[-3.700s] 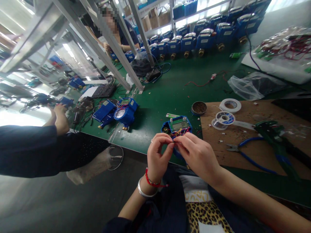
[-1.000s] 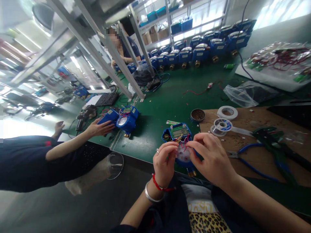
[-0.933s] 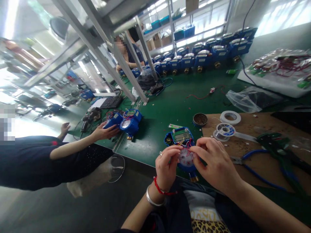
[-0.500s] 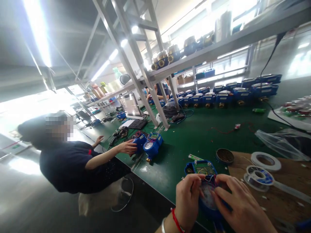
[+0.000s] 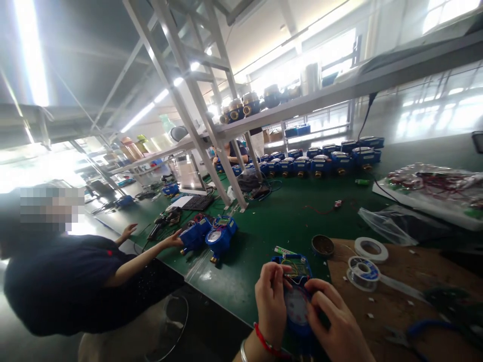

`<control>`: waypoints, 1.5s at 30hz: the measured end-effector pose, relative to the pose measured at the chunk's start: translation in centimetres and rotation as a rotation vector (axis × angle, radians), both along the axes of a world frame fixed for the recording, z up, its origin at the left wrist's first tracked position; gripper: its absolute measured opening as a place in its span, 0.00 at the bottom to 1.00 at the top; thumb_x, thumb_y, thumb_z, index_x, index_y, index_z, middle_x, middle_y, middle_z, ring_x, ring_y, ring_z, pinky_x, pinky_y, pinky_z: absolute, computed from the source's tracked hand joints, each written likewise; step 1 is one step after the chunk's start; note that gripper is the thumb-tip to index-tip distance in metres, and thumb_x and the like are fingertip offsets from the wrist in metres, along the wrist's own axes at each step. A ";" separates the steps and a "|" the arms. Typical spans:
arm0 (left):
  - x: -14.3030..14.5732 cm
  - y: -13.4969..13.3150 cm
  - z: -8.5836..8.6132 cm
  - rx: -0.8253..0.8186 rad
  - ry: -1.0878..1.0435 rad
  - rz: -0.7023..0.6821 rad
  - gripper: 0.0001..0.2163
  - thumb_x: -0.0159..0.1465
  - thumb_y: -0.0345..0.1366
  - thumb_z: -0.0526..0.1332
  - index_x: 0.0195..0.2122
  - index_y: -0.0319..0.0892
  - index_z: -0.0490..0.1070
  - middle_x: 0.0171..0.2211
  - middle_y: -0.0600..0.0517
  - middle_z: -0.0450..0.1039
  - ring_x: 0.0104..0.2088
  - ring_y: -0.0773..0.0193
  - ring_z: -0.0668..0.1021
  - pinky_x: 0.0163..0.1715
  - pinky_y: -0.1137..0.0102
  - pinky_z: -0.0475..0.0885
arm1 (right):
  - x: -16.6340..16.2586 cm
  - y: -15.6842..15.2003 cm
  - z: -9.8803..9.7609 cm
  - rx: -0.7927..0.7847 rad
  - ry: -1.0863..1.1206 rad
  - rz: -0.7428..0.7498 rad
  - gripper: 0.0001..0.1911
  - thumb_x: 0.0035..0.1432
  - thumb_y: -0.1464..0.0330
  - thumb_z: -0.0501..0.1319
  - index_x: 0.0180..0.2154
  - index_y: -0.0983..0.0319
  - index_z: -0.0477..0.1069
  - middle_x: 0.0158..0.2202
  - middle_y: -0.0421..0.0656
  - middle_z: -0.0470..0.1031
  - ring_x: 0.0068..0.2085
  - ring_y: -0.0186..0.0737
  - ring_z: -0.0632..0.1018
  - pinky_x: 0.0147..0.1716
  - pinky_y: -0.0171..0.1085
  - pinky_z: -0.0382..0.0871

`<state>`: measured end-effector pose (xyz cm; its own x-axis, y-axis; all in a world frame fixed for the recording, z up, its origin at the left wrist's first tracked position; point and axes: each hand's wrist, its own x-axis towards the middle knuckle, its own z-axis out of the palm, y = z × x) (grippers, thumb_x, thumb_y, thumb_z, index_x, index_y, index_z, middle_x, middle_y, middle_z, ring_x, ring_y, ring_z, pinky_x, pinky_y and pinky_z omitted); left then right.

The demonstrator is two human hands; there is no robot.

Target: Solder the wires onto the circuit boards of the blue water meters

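Observation:
A blue water meter (image 5: 298, 291) with a white dial and a green circuit board at its top lies at the near edge of the green bench. Coloured wires run across the board. My left hand (image 5: 270, 301), wearing a red string bracelet and a silver bangle, is curled around the meter's left side. My right hand (image 5: 337, 324) is curled around its right side, fingers pressed on the casing by the dial.
A seated co-worker in dark blue at the left touches another blue meter (image 5: 209, 235). Solder reel (image 5: 362, 271), tape roll (image 5: 372, 249) and a round tin (image 5: 322, 245) lie by a wooden board (image 5: 407, 301). A row of blue meters (image 5: 324, 158) lines the bench's far side under metal shelving.
The view has tilted up from the bench to the shelves and room. My hands went from pinching wires to clasping the meter's sides. The co-worker reached out to the other meter.

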<state>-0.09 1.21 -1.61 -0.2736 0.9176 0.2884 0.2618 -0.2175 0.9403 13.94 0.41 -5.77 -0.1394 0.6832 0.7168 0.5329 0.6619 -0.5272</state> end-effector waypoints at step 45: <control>-3.0 0.6 1.0 -0.087 -0.249 -0.130 0.09 0.62 0.40 0.63 0.36 0.38 0.75 0.32 0.50 0.76 0.28 0.69 0.75 0.31 0.74 0.71 | -1.7 2.7 3.9 -0.082 -0.125 0.137 0.16 0.65 0.73 0.55 0.50 0.58 0.75 0.41 0.45 0.76 0.43 0.43 0.74 0.45 0.45 0.66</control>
